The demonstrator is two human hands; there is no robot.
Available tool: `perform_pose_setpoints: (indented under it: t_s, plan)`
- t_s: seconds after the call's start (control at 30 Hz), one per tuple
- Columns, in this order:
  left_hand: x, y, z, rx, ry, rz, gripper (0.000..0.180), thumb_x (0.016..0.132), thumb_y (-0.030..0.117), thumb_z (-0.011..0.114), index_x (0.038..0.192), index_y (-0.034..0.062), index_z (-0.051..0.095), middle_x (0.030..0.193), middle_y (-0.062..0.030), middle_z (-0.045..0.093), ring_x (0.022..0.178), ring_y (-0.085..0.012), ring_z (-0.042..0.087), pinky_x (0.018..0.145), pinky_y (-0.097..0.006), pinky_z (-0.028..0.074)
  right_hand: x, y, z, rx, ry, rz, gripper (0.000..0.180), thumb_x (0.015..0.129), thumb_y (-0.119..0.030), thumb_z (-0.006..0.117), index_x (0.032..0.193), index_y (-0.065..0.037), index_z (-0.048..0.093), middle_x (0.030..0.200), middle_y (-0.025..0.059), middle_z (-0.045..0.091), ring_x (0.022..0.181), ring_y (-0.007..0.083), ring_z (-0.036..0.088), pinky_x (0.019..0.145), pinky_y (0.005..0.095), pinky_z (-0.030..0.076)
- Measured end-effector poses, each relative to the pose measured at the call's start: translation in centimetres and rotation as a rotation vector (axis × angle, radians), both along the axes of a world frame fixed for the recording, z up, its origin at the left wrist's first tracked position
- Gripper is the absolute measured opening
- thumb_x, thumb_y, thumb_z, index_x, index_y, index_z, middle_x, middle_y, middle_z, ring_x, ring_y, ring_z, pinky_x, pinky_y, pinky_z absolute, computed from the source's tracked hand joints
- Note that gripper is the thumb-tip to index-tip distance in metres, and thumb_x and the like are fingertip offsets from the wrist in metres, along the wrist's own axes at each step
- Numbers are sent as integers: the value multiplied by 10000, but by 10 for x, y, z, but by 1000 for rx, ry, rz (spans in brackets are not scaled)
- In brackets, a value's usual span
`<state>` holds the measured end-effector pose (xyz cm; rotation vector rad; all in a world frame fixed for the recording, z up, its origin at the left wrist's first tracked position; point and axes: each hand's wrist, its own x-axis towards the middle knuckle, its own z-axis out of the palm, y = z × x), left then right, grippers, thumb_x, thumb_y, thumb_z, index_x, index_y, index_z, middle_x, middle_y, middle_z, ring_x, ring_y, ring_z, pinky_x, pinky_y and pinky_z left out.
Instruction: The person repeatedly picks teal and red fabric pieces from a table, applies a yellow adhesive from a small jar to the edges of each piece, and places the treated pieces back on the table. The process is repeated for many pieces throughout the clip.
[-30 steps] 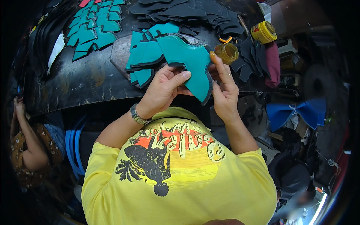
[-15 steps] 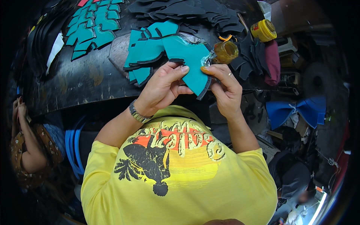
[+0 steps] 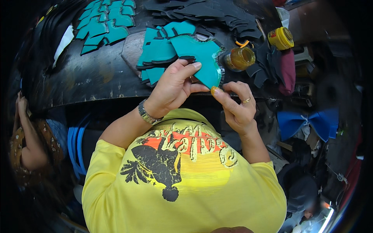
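Observation:
My left hand [image 3: 176,79] grips a teal cut-out piece [image 3: 202,56], thumb on top and fingers underneath. The piece is flat, with a dark layer along its edge and wet, glossy smears on its right edge. My right hand [image 3: 239,103] has its fingers apart; one amber-coated fingertip touches the piece's lower corner. Just right of the piece is an uncovered jar of amber, glue-like stuff [image 3: 241,58]. Beneath and left of the held piece lie more teal pieces [image 3: 157,52], overlapping on the dark bench.
Rows of teal pieces [image 3: 107,25] lie at the bench's far left. Black cut pieces [image 3: 206,13] are heaped at the back. A yellow tub [image 3: 280,38] and a maroon cloth [image 3: 287,75] sit at the right. Another person's arm [image 3: 33,136] shows at the left.
My right fingertip has slid down the piece's right edge to its lower corner. My left hand keeps its grip. The whole view has shifted slightly.

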<state>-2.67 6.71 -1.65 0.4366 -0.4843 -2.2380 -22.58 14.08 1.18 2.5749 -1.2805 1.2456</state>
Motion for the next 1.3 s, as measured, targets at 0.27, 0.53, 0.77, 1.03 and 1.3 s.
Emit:
perform_pose_setpoints:
  t_s: [0.27,0.53,0.77,1.03,1.3]
  plan:
    - [62,-16,-3,-229,-188,387,157,1012,129,587,1148,57,616,1043,-40,702,844,-118,697,696,-249,596,13,-8,-5,178,43,133,476,690,98,681,1114,-109,741,992,88,618,743,228,586,671,357,472]
    - [198,-66,-36,-213,-566,858,145,957,83,668,1093,59,625,1015,-11,661,882,-103,637,729,-239,555,24,-17,-14,280,-69,170,591,717,143,644,1255,-100,673,983,118,636,802,286,610,710,369,498]
    - [237,-112,-55,-175,-712,870,158,974,76,645,1107,9,592,1056,-70,642,969,-187,660,891,-307,576,28,-17,-12,316,10,187,576,731,119,654,1263,-100,666,991,126,640,806,305,614,717,383,501]
    - [249,-89,-19,-294,-1648,632,432,906,417,737,944,-13,717,741,-54,639,642,-117,663,594,-238,519,12,-14,-12,319,-86,156,507,801,15,728,1294,-45,628,1062,148,669,825,301,630,720,367,505]
    - [116,-62,22,-1219,-1380,634,343,847,336,792,1016,45,727,958,-97,663,837,-203,651,742,-320,523,-24,-27,8,168,-255,-99,518,1006,-451,560,1173,22,691,1086,137,613,955,239,592,806,328,484]
